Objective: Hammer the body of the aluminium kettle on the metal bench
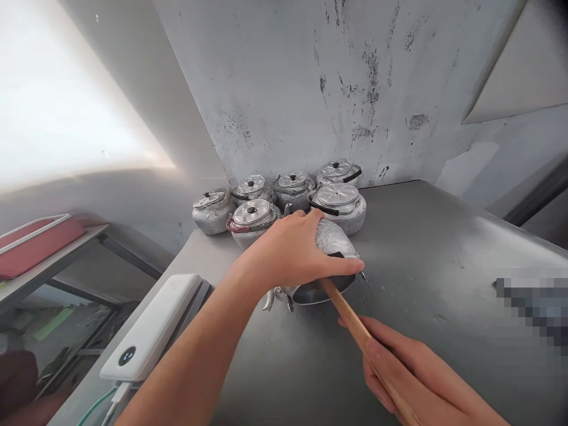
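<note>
A dented silver metal kettle (pixel 336 238) lies tipped on its side on the metal table, its open mouth turned toward me and its spout pointing left. My left hand (pixel 299 245) grips its body from above, with the thumb stretched across near the rim. In my right hand (pixel 394 367) is a wooden stick (pixel 350 316), held with the fingers wrapped round it. Its far end goes into the kettle's mouth, so the tip is hidden. Close behind stand several lidded kettles, among them one with a red-wrapped handle (pixel 252 214) and one with a black handle (pixel 339 198).
The metal table (pixel 399 231) meets a stained wall (pixel 288 89) at the back. A white power bank (pixel 153 325) with cables lies at the table's left edge. Farther left, a red tray (pixel 39 242) sits on a glass-sided cabinet (pixel 84 296). A blurred patch (pixel 532 302) covers something at right.
</note>
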Demonstrator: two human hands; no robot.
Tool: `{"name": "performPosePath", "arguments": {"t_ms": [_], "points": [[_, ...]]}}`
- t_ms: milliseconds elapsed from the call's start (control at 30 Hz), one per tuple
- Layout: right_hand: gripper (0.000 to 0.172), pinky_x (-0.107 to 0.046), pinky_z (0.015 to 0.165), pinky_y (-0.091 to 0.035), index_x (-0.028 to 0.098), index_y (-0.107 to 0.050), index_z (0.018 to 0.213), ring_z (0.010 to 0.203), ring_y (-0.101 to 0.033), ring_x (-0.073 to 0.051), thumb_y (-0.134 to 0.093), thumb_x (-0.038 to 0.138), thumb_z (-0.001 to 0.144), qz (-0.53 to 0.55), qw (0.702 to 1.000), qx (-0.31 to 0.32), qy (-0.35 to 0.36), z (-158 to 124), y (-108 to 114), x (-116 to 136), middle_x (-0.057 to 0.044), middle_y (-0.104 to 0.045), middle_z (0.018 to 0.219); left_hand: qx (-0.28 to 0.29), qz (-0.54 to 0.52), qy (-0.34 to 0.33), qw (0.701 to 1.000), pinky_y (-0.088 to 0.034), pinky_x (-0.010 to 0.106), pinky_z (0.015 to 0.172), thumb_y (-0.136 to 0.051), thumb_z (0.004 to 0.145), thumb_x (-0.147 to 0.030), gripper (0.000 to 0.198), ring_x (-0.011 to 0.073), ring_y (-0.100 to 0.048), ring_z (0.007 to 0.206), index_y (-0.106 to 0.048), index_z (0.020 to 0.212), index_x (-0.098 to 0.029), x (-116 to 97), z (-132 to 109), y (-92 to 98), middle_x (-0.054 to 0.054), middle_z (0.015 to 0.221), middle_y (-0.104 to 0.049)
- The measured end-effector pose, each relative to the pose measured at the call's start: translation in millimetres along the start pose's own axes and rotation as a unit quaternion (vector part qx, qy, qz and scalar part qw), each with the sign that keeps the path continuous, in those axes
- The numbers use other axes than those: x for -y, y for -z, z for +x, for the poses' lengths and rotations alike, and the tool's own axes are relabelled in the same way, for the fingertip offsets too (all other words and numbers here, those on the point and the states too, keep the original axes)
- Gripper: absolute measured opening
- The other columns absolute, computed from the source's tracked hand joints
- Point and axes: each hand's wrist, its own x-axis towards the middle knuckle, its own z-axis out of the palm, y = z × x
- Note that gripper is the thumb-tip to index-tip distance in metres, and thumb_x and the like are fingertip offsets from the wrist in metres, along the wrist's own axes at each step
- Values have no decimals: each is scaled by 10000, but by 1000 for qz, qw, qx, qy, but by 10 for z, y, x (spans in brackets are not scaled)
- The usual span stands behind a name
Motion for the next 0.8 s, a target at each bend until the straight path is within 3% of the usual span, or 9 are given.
{"name": "performPosePath", "arguments": {"t_ms": [167, 333, 467, 600, 733, 800], "points": [[413, -250, 468, -396, 273, -475, 648, 499, -397, -148, -482, 504, 990, -43, 999, -2, 0, 28, 7, 4, 47, -456, 558, -2, 3, 0, 1000, -499, 378, 765, -576, 712, -924, 868, 383, -624, 1117, -596, 1302, -287, -6, 0, 6, 105, 1211, -673], [429, -265, 590, -461, 265, -499, 630, 573, -496, -166, -540, 534, 961, -62, 998, 3, 13, 35, 20, 26, 15, -564, 600, -2, 4, 5, 1000, -503, 387, 786, -571, 700, -927, 885, 393, -625, 1133, -606, 1311, -288, -14, -3, -4, 110, 1230, -672], [434, -273, 551, -435, 263, -502, 615, 534, -460, -162, -485, 477, 992, -77, 997, 3, -1, -9, 36, 86, 17, -540, 592, -4, 5, 5, 1000, -501, 384, 771, -562, 705, -927, 877, 390, -627, 1122, -615, 1295, -281, -10, -4, -8, 111, 1214, -676], [396, -268, 650, -492, 261, -518, 651, 619, -535, -176, -543, 484, 977, -56, 998, -22, -19, -10, 48, 114, 2, -600, 650, -5, 0, 2, 1000, -499, 382, 762, -567, 703, -925, 853, 381, -637, 1090, -629, 1263, -285, -15, -4, -4, 100, 1198, -681], [480, -250, 529, -448, 265, -446, 574, 550, -450, -159, -506, 525, 973, -58, 998, 16, -8, 15, 36, 78, 26, -492, 564, 1, 2, 11, 1000, -500, 375, 747, -569, 702, -916, 869, 385, -634, 1100, -622, 1290, -279, -32, -6, 5, 109, 1213, -671], [458, -240, 475, -416, 268, -446, 610, 527, -414, -151, -463, 534, 983, -42, 999, -8, -7, 9, 22, 76, 35, -466, 584, 0, 2, 11, 1000, -501, 382, 768, -570, 699, -917, 872, 385, -630, 1109, -625, 1293, -280, -33, -7, 7, 109, 1216, -670]]}}
